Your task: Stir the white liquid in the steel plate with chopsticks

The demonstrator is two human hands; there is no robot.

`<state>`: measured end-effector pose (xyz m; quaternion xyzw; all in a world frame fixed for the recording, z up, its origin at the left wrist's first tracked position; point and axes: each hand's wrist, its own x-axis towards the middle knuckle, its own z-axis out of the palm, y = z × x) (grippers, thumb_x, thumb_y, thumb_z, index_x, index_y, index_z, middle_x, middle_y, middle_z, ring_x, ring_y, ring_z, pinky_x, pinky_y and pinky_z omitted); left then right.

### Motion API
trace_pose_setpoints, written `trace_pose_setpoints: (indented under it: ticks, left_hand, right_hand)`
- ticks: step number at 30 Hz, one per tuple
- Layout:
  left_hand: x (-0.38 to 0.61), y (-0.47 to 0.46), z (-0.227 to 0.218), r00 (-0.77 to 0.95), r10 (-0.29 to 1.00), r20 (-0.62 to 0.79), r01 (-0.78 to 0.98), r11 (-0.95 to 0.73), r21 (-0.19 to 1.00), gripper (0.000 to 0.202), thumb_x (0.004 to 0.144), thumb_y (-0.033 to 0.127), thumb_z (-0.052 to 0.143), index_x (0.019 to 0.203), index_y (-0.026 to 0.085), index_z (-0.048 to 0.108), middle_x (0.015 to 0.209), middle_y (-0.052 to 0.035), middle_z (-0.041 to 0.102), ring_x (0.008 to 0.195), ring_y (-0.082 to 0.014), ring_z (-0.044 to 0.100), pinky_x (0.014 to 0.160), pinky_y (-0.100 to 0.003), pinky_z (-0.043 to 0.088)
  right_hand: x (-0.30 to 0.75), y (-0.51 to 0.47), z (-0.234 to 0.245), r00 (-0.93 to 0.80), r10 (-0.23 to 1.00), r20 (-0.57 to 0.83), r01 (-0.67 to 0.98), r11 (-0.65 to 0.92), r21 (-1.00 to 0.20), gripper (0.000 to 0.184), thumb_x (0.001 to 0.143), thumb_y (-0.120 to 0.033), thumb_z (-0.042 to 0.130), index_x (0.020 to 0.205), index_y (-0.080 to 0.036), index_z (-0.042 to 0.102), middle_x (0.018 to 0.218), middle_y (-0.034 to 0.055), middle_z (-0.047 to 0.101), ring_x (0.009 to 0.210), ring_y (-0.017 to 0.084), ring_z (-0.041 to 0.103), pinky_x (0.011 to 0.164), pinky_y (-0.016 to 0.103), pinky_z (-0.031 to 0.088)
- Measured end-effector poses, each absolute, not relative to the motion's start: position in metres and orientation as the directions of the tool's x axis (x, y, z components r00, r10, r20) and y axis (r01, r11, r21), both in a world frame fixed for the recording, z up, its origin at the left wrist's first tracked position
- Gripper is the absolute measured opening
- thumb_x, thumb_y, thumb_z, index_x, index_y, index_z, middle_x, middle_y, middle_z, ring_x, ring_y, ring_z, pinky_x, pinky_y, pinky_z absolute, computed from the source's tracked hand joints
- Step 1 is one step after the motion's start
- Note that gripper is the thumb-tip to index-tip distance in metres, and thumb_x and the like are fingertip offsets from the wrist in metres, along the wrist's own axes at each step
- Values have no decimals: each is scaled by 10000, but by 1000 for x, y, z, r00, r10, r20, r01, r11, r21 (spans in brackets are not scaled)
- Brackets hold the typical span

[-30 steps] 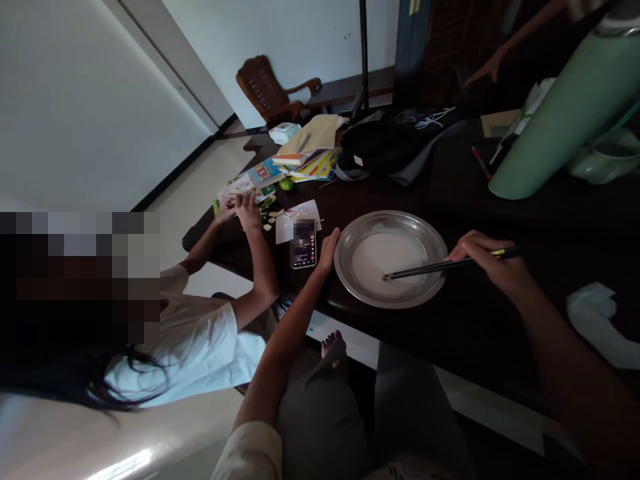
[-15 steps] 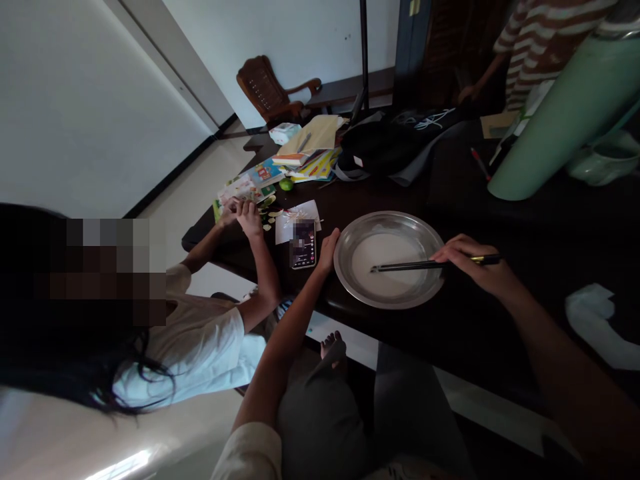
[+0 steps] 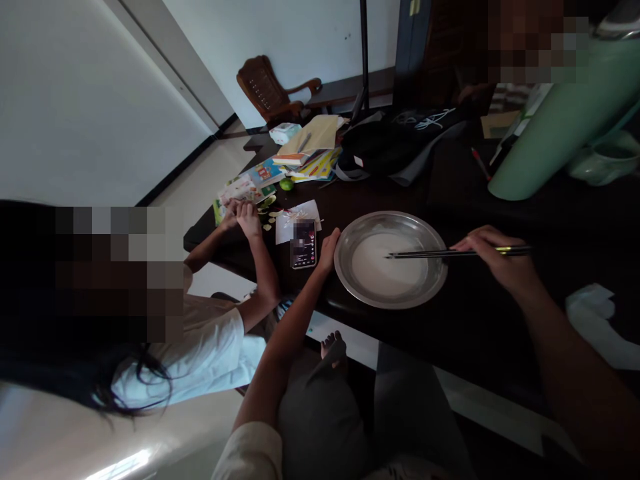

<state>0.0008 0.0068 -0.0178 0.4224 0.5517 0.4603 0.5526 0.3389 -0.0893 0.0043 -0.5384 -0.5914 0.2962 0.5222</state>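
A round metal plate (image 3: 345,267) with a thin white layer in it lies on the dark table (image 3: 450,320). My right hand (image 3: 495,257) is closed on a pair of dark chopsticks (image 3: 430,253), whose tips hang over the plate's middle. My left hand (image 3: 329,250) rests against the plate's left rim with the fingers together, holding it steady. A phone (image 3: 303,244) with a lit screen lies just left of that hand.
A person in a white shirt (image 3: 200,347) sits at my left, both hands (image 3: 243,215) over small green pieces. Books and papers (image 3: 305,157), a lime (image 3: 286,184), a black bag (image 3: 380,147), a large green cylinder (image 3: 560,127) and a white cloth (image 3: 595,320) crowd the table.
My right hand drew back to the right and the chopstick tips swept across the plate from its left side toward the middle. A second person at the far right shifted.
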Motion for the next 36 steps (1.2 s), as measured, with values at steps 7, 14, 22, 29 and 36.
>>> trace_pose_setpoints:
  ticks: [7, 14, 22, 29, 36]
  left_hand:
    - [2, 5, -17, -39, 974, -224, -64, 221, 973, 525, 924, 505, 714, 554, 172, 547, 532, 42, 479, 545, -100, 398, 564, -261, 328]
    - [4, 4, -14, -52, 970, -238, -72, 235, 969, 529, 925, 478, 721, 535, 170, 540, 525, 40, 476, 551, -105, 386, 580, -268, 322]
    - [6, 4, -11, -64, 963, -262, -77, 257, 963, 518, 922, 466, 727, 538, 179, 531, 528, 39, 479, 555, -109, 398, 585, -271, 336]
    - [6, 3, -12, -53, 966, -253, -77, 249, 965, 530, 942, 450, 705, 532, 170, 520, 515, 44, 463, 545, -98, 377, 569, -260, 313]
    - [6, 3, -10, -65, 961, -267, -99, 260, 960, 520, 939, 439, 717, 536, 169, 532, 525, 46, 462, 543, -97, 379, 566, -259, 314]
  right_hand:
    - [332, -91, 1, -41, 966, 253, 312, 254, -916, 326, 911, -538, 691, 752, -282, 814, 852, 45, 774, 867, 236, 719, 859, 408, 555]
    - [340, -92, 7, 103, 957, 272, 294, 232, -927, 476, 922, -615, 658, 622, -255, 737, 738, 50, 724, 766, 224, 683, 831, 416, 544]
    - [338, -91, 6, 73, 958, 278, 343, 238, -909, 366, 916, -563, 693, 730, -264, 795, 832, 52, 765, 865, 225, 698, 874, 397, 541]
    - [334, -91, 4, -14, 968, 252, 296, 245, -923, 381, 916, -572, 685, 722, -263, 795, 825, 54, 760, 846, 226, 696, 854, 394, 552]
    - [338, -92, 8, 99, 955, 281, 287, 243, -927, 450, 928, -589, 669, 631, -261, 750, 746, 52, 733, 773, 219, 680, 832, 403, 545]
